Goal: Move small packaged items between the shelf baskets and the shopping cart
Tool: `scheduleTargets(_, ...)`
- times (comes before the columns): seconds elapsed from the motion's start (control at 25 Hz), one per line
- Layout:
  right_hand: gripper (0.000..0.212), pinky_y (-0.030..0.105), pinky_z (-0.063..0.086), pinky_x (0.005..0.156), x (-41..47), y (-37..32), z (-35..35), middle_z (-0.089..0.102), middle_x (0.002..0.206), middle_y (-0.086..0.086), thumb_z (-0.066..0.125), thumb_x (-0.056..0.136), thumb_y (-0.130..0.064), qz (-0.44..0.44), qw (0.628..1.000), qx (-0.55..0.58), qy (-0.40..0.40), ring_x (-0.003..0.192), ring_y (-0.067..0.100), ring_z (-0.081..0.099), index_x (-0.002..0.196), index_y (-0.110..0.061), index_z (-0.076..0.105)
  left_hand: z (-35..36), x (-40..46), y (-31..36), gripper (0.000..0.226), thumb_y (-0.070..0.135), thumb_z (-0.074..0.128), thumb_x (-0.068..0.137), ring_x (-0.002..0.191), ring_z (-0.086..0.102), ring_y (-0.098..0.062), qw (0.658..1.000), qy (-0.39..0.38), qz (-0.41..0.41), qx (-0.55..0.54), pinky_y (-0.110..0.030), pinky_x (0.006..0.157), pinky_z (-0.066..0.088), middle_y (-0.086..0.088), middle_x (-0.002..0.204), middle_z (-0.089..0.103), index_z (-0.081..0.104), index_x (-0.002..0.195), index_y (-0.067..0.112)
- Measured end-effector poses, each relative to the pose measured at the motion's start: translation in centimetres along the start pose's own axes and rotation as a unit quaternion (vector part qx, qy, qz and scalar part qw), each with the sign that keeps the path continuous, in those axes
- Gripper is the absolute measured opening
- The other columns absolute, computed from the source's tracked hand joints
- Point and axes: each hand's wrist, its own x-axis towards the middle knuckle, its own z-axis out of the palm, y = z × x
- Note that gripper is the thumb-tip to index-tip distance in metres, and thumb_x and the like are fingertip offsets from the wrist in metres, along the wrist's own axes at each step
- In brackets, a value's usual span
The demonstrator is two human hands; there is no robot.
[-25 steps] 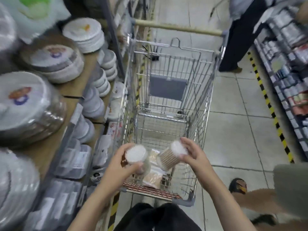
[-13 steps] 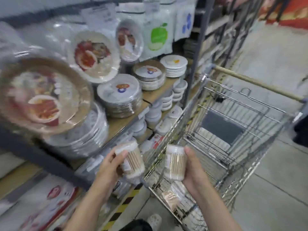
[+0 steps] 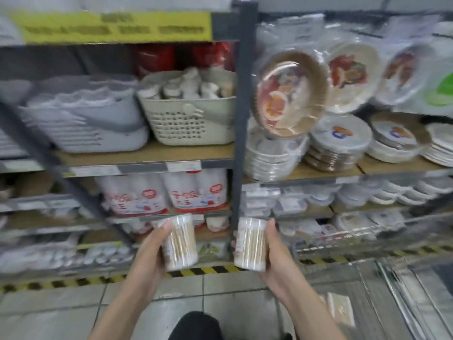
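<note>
Landmark: the dark grey metal shelf upright (image 3: 237,123), a straight square post; every place below is told from it.
Left hand (image 3: 149,251): low and left of the upright, fingers curled round the back of a clear plastic cylinder tub of pale wooden-stemmed swabs (image 3: 180,241), thumb laid along its near side; the tub stands nearly upright, tilted a little.
Right hand (image 3: 274,256): low and just right of the upright, thumb and fingers wrapped round a second clear cylinder tub of the same pale sticks (image 3: 250,244), held upright (only fingertips (image 3: 234,241) peep round its left edge).
Task things: both tubs are held in the air before the lower shelves, apart from each other, one either side of the upright's foot.
Cream basket (image 3: 191,123): perforated, round-cornered plastic basket on the wooden shelf board just left of the upright, filled with white-capped tubs (blurred).
Grey tub (image 3: 81,123): smooth pale grey plastic, further left on the same board.
Plates: a brown-rimmed round paper plate pack in glossy film (image 3: 289,94) hangs tilted just right of the upright; flat stacks lie beyond it.
Cart: the silver wire shopping cart (image 3: 382,273) stands low, well right of the upright, with a flat clear packet (image 3: 340,307) inside.
Floor: glossy grey tiles (image 3: 61,310), edged by a yellow-and-black striped strip at the shelf base.
</note>
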Motion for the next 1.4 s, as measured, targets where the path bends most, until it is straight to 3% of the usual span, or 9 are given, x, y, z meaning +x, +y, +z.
scheduleTargets(0.12,0.057,0.044,0.055,0.082,0.3,1.2,4.2,0.071,0.102,0.016,0.051,0.075,-0.048,0.019,0.997,-0.045,-0.059,0.093,0.028,0.068,0.112,-0.006,0.063,-5.8,-1.3,0.9,0.053,0.041,0.066,0.066,0.109,0.061,-0.026,0.998,0.058,0.028,-0.02,-0.045,0.091,0.047,-0.011,0.118,0.066,0.063,0.113,0.016)
scheduleTargets(0.24,0.05,0.038,0.058,0.075,0.9,2.8,8.8,0.072,0.105,0.01,0.053,0.075,-0.045,0.045,0.99,-0.066,-0.116,0.095,0.023,0.069,0.111,-0.012,0.065,-10.6,-2.6,1.5,0.063,0.046,0.072,0.067,0.11,0.061,-0.027,0.994,0.092,0.042,-0.043,-0.043,0.088,0.048,-0.014,0.119,0.065,0.062,0.119,0.012)
scheduleTargets(0.36,0.044,0.042,0.057,0.081,2.0,6.3,15.8,0.072,0.104,0.01,0.054,0.076,-0.041,0.084,0.981,-0.078,-0.156,0.096,0.026,0.069,0.108,-0.014,0.067,-16.6,-4.8,2.9,0.057,0.046,0.07,0.07,0.105,0.064,-0.02,0.986,0.133,0.064,-0.081,-0.042,0.087,0.049,-0.011,0.117,0.067,0.064,0.117,0.014)
scheduleTargets(0.48,0.06,0.047,0.054,0.085,1.8,11.3,24.7,0.071,0.107,0.013,0.065,0.07,-0.042,0.116,0.97,-0.105,-0.187,0.097,0.027,0.067,0.119,-0.008,0.06,-24.6,-7.7,4.9,0.057,0.05,0.067,0.066,0.09,0.068,-0.017,0.976,0.186,0.076,-0.082,-0.037,0.07,0.057,-0.009,0.107,0.069,0.066,0.112,0.015)
scheduleTargets(0.56,0.08,0.043,0.057,0.077,1.5,14.8,30.0,0.071,0.106,0.016,0.083,0.055,-0.05,0.132,0.962,-0.098,-0.217,0.091,0.026,0.069,0.116,-0.004,0.062,-30.3,-9.3,6.4,0.068,0.055,0.066,0.058,0.086,0.066,-0.021,0.969,0.223,0.076,-0.071,-0.036,0.062,0.057,-0.009,0.1,0.069,0.066,0.112,0.014)
scheduleTargets(0.76,0.09,0.042,0.058,0.07,1.5,19.6,39.8,0.069,0.107,0.02,0.091,0.04,-0.049,0.142,0.952,-0.1,-0.25,0.091,0.028,0.068,0.112,-0.001,0.064,-42.0,-11.1,10.2,0.101,0.063,0.086,0.017,0.079,0.064,-0.027,0.948,0.294,0.118,-0.021,-0.047,0.071,0.051,-0.005,0.082,0.073,0.065,0.101,0.011)
scheduleTargets(1.0,0.046,0.046,0.056,0.08,5.1,18.5,46.4,0.073,0.098,0.012,0.07,0.064,-0.021,0.082,0.945,-0.161,-0.271,0.088,0.026,0.07,0.109,-0.009,0.064,-47.3,-6.4,15.5,0.078,0.044,0.077,0.038,0.085,0.069,-0.014,0.962,0.236,0.138,-0.011,-0.031,0.07,0.049,0.001,0.099,0.072,0.065,0.111,0.018)
scheduleTargets(1.2,0.076,0.044,0.055,0.082,10.9,16.5,53.4,0.071,0.108,0.006,0.089,0.041,-0.051,-0.028,0.941,-0.209,-0.264,0.1,0.023,0.067,0.109,-0.024,0.068,-48.8,0.1,21.8,0.069,0.045,0.078,0.043,0.094,0.067,-0.016,0.97,0.18,0.161,0.03,-0.031,0.077,0.052,0.003,0.103,0.071,0.066,0.108,0.028)
scheduleTargets(1.4,0.051,0.039,0.055,0.081,15.9,13.6,59.9,0.073,0.1,0.001,0.079,0.052,-0.044,-0.094,0.944,-0.2,-0.246,0.094,0.018,0.069,0.098,-0.026,0.072,-51.5,7.0,29.4,0.049,0.052,0.07,0.047,0.087,0.069,-0.014,0.961,0.181,0.2,0.066,-0.026,0.07,0.054,0.004,0.096,0.072,0.072,0.093,0.036)
